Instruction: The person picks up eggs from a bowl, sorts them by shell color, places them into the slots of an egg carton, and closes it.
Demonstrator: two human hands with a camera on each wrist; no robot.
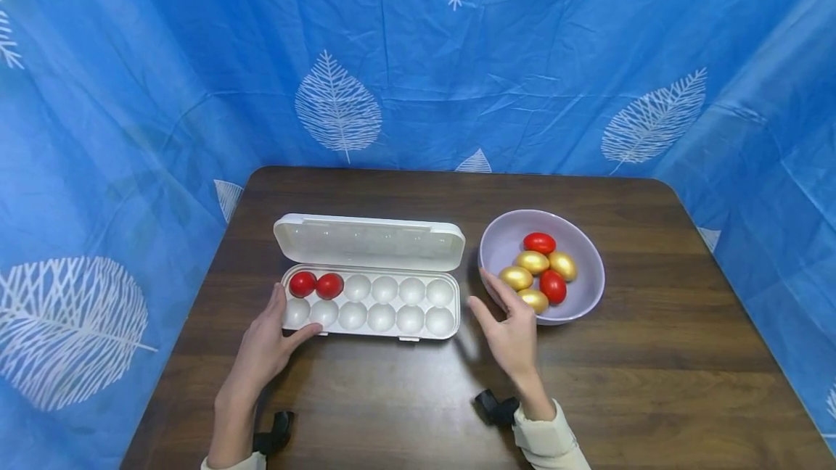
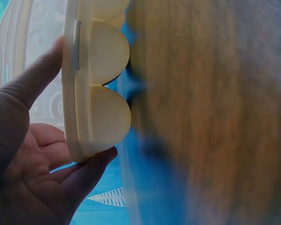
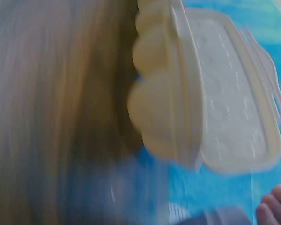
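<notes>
A white plastic egg box (image 1: 382,318) lies with its lid (image 1: 369,241) raised at the back. Two red eggs (image 1: 329,286) sit side by side at the left of its back row; the other cups show bare. My left hand (image 1: 264,343) grips the box's left end, thumb on the front rim (image 2: 71,93) and fingers around the end. At the left rim of a pale purple bowl (image 1: 584,296), my right hand (image 1: 512,332) has its fingers apart and nothing between them. Inside the bowl are several gold eggs (image 1: 532,262) and two red eggs (image 1: 553,286).
Both things stand on a dark brown wooden table (image 1: 627,376). A blue curtain (image 1: 522,56) with white leaf prints hangs behind it and along both sides. Black wrist mounts (image 1: 496,408) show beneath both wrists.
</notes>
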